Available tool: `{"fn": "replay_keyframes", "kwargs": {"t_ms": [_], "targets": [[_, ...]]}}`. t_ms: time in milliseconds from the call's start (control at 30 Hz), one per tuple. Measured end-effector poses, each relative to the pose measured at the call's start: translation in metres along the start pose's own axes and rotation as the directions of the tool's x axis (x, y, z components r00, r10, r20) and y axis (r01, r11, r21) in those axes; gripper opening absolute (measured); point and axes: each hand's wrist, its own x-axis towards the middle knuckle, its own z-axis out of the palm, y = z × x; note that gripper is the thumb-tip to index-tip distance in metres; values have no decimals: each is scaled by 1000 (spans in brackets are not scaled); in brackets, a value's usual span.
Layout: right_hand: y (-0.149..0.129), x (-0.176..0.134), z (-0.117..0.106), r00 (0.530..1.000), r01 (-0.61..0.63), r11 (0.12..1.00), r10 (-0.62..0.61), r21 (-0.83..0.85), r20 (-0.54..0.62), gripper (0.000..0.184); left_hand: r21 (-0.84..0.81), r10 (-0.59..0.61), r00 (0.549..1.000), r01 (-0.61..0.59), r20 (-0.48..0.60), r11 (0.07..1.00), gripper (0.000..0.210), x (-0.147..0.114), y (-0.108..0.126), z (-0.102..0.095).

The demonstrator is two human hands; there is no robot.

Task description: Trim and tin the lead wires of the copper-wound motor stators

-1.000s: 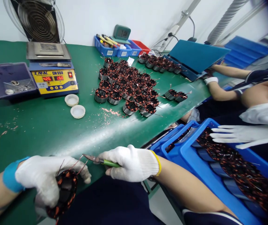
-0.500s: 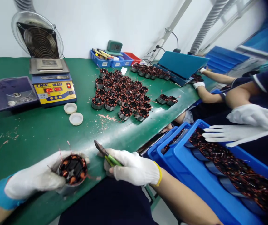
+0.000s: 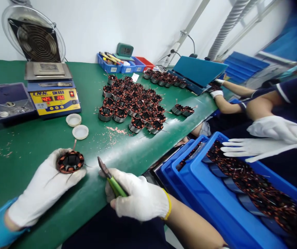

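Note:
My left hand (image 3: 43,183), in a white glove with a blue band at the wrist, is closed around a motor stator (image 3: 70,162). Copper windings and a black core show on its upper face, and a few loose wire ends stick out. In my right hand (image 3: 140,193), gloved in white with a yellow cuff, are diagonal cutters (image 3: 113,180) with green handles. Their jaws point up and left, apart from the stator. Beyond both hands, a group of wound stators (image 3: 135,102) stands on the green table (image 3: 99,197), with pink wire scraps (image 3: 117,130) in front.
At the left stand a yellow-fronted solder pot (image 3: 56,100), a grey tray (image 3: 5,100) and two white lids (image 3: 80,132). Blue bins (image 3: 189,180) full of stators flank me on the right. Co-workers' gloved hands (image 3: 265,147) are beyond them.
My left hand has raised the stator away from me and turned it. The cutters in my right hand have shifted slightly left and down. The whole view has swung a little.

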Motion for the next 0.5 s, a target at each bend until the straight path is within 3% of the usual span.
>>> {"fn": "replay_keyframes", "kwargs": {"t_ms": [133, 300, 367, 500], "targets": [[4, 3, 7, 998, -42, 999, 44, 27, -49, 81, 15, -66, 985, 69, -160, 997, 73, 0, 7, 4], [5, 7, 11, 997, -66, 994, 69, 92, -30, 83, -101, -154, 980, 142, -126, 985, 90, 4, -3, 13], [4, 8, 11, 996, -74, 990, 78, 122, -34, 79, -123, -181, 979, 169, -98, 978, 88, 3, -9, 16], [3, 10, 10, 996, -67, 980, 76, 189, -41, 76, -54, -223, 960, 217, -171, 975, 80, -3, -9, 21]]}}
